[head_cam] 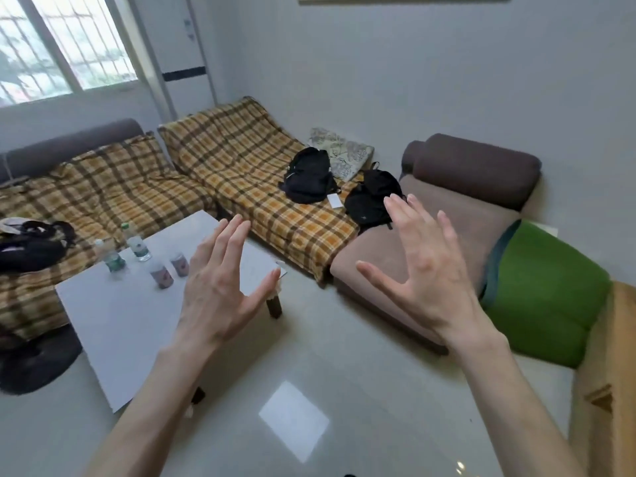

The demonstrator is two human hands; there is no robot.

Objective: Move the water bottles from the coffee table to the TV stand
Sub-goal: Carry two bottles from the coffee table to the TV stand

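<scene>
fingers [237, 232]: spread wide on both hands, holding nothing; left hand [220, 287] and right hand [426, 270] are raised in mid-air, palms facing each other, well short of the bottles.
bottles: four on the white surface [113, 325], grouped toward its far left side, all upright and apart from one another.
green-label pair: tall bottle [137, 244] with a green cap at the back, and a second one [112, 258] just left and nearer.
short pair: two stubbier ones with reddish labels, one [161, 274] nearer, one [179, 264] just right of it.
handling: likely thin clear plastic, light if partly empty, heavier if full; fill level is too blurred to tell. walls probably give under a hard squeeze and may be slick.
where to hold: around the labelled middle, fingers wrapped, thumb opposite; one bottle per hand looks workable.
surface: low coffee table, left hand overlaps its near right corner in view.
around: plaid sofa [241, 166] behind and left, two black backpacks [309, 177] on it, brown chaise [464, 208] right, green cushion [543, 294] beyond.
tv stand: not identifiable in view.
stage: nothing picked up yet.
</scene>
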